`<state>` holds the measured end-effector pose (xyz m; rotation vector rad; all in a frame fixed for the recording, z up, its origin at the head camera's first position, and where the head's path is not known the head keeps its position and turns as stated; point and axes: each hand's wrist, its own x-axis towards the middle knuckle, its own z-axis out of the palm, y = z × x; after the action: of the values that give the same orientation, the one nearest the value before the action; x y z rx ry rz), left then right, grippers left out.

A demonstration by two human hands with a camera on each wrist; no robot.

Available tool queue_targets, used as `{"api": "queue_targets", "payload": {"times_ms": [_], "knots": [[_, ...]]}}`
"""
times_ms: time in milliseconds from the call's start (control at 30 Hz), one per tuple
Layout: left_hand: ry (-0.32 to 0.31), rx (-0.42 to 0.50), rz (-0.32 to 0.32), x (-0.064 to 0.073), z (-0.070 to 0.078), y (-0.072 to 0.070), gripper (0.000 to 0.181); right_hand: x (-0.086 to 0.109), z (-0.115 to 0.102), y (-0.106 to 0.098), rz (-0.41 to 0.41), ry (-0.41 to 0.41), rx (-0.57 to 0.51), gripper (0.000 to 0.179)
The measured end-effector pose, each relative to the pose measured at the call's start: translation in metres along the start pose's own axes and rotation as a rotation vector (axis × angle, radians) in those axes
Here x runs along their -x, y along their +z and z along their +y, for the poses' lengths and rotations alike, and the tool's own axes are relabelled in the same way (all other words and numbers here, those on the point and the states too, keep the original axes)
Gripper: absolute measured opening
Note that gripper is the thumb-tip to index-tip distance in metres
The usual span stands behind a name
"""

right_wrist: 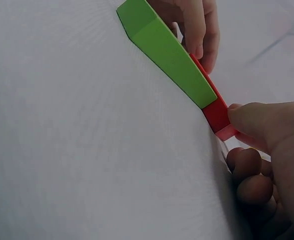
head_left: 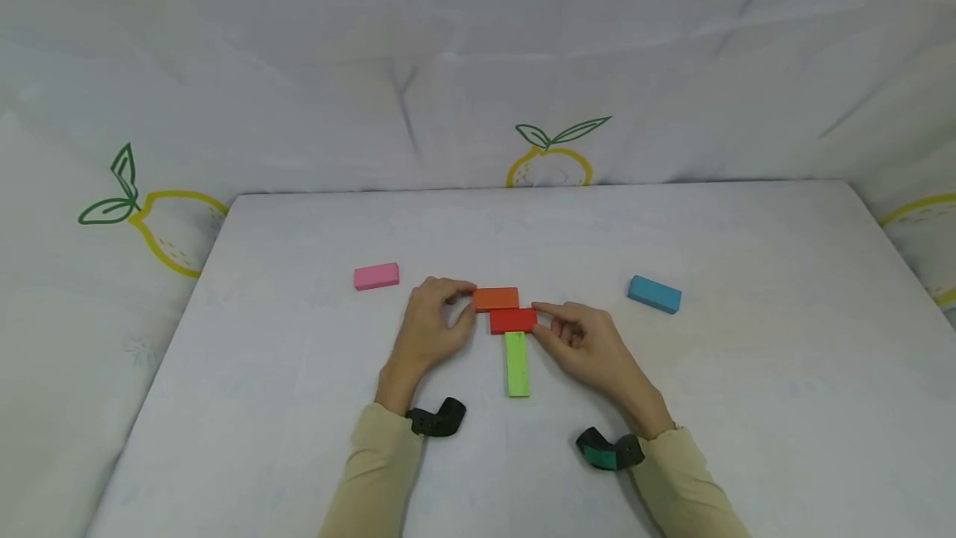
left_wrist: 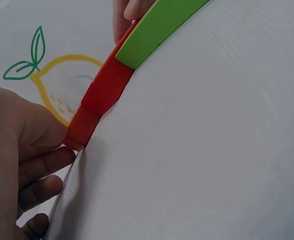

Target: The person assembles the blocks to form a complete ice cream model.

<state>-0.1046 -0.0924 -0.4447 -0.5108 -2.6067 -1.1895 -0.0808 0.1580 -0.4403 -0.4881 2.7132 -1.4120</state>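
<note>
Three flat rectangular blocks touch one another in the middle of the table in the head view. The orange block (head_left: pixel 496 299) lies crosswise at the far side. Nearer and shifted right is the red block (head_left: pixel 513 320), and the green block (head_left: pixel 517 364) runs lengthwise from its near edge. My left hand (head_left: pixel 436 318) holds the left end of the orange block between thumb and forefinger. With thumb and forefinger, my right hand (head_left: pixel 586 343) holds the red block's right end; its other fingers are curled. In the right wrist view, the red block (right_wrist: pixel 219 117) is partly hidden behind the green one.
A pink block (head_left: pixel 377 276) lies on the table to the far left, and a blue block (head_left: pixel 654 294) lies at an angle to the right. The white-covered table (head_left: pixel 784 297) meets a pale cloth with lemon drawings at its far edge.
</note>
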Motion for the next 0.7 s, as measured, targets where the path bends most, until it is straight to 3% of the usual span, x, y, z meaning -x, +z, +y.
{"api": "queue_targets", "payload": {"times_ms": [700], "knots": [[0.025, 0.011, -0.015, -0.0017, 0.0078, 0.0069, 0.024, -0.0001, -0.0013, -0.0010, 0.014, -0.034, 0.007, 0.038]]}}
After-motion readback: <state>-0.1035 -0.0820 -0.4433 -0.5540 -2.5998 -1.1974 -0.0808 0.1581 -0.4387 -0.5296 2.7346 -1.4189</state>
